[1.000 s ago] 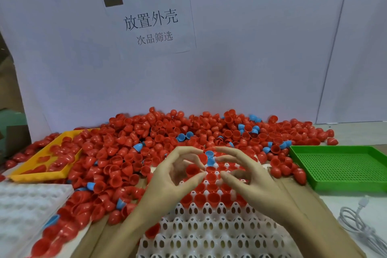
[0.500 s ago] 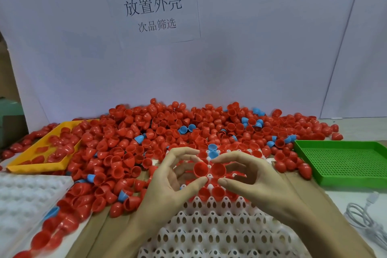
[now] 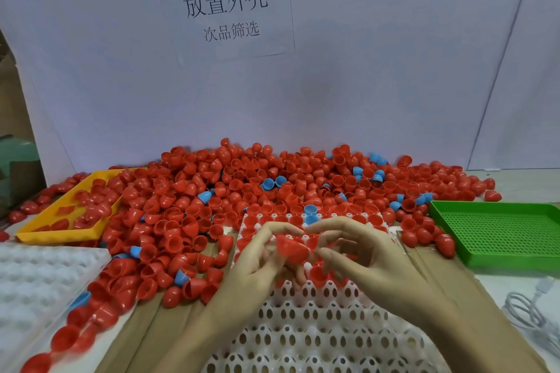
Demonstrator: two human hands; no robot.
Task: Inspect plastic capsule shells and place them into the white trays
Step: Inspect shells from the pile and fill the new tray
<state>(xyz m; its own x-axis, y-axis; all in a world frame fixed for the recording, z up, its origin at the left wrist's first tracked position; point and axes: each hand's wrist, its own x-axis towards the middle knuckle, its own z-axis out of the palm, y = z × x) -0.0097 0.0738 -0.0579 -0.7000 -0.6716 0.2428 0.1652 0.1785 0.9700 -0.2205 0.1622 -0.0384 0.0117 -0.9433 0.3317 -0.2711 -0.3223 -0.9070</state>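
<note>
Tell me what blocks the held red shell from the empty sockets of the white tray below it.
Nothing visible does. The red shell, between both hands, hangs right above the white tray, whose near sockets lie bare.

paper sign [image 3: 224,6] reading 放置外壳, seemingly 次品筛选

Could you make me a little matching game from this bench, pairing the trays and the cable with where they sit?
Things:
1. yellow tray
2. green tray
3. white tray
4. white cable

Places or states:
A. near the person, under both hands, far rows filled with red shells
B. far left, with some red shells in it
C. right side, nothing in it
D. coiled at the near right edge

Pairs: 1-B, 2-C, 3-A, 4-D
</note>
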